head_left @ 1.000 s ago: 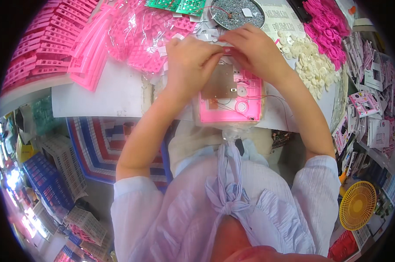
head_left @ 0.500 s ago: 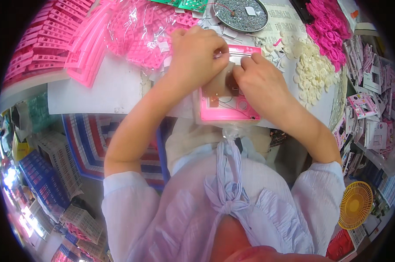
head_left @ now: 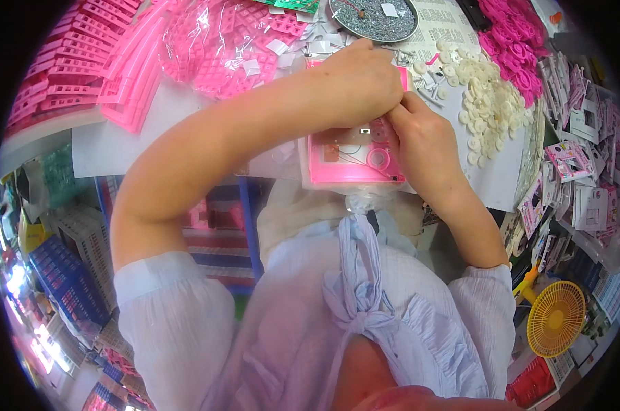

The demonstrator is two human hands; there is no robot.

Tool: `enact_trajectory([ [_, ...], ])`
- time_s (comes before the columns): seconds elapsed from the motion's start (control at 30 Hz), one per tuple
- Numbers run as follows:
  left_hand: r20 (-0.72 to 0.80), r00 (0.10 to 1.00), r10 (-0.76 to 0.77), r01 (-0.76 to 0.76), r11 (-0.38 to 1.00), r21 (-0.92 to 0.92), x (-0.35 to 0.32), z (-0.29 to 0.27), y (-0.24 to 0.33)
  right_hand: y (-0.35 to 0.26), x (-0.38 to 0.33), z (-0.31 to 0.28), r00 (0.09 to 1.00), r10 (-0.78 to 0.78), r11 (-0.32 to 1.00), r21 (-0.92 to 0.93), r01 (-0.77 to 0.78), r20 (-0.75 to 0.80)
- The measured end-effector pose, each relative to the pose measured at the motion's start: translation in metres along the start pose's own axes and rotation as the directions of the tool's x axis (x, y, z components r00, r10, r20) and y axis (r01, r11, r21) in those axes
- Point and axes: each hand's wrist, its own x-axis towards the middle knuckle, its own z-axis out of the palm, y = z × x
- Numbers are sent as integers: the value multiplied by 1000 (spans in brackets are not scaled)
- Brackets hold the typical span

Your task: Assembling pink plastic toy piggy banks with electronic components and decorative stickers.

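A pink plastic case (head_left: 356, 177) lies at the near edge of the table, its inside facing up, with thin wires and a round pink ring (head_left: 378, 159) in it. Across its upper part my left hand (head_left: 368, 79) is bent over with curled fingers, and what they pinch is hidden. My right hand (head_left: 425, 133) is closed at the case's right side, its bent fingers meeting the left hand. A brown flat board (head_left: 354, 130) with a small metal part shows below my left wrist, mostly covered.
Pink plastic frames (head_left: 135, 89) and a clear bag of pink parts (head_left: 221, 48) lie at the left. At the back stands a round tray of small metal pieces (head_left: 375, 20). Cream discs (head_left: 491, 113) and magenta parts (head_left: 512, 48) are heaped at the right. A yellow fan (head_left: 556, 318) is lower right.
My left hand has moved right over the case, its forearm now slanting across the table. My right hand has shifted slightly right and down. The brown board is more covered.
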Motion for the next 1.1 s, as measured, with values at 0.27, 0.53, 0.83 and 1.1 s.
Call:
enact_trajectory([
  [0.27,170,939,-300,333,915,-228,10,-13,-17,8,19,-8,983,-151,964,-204,170,105],
  [0.53,257,930,-261,342,871,-351,20,-1,-35,35,28,19,963,-187,959,176,221,-193],
  [0.83,178,935,-305,352,853,-386,1,-11,-29,38,31,17,986,-154,970,182,162,-59],
  [1.1,211,918,-336,393,844,-365,3,-3,-27,29,9,0,964,-267,953,154,262,14],
])
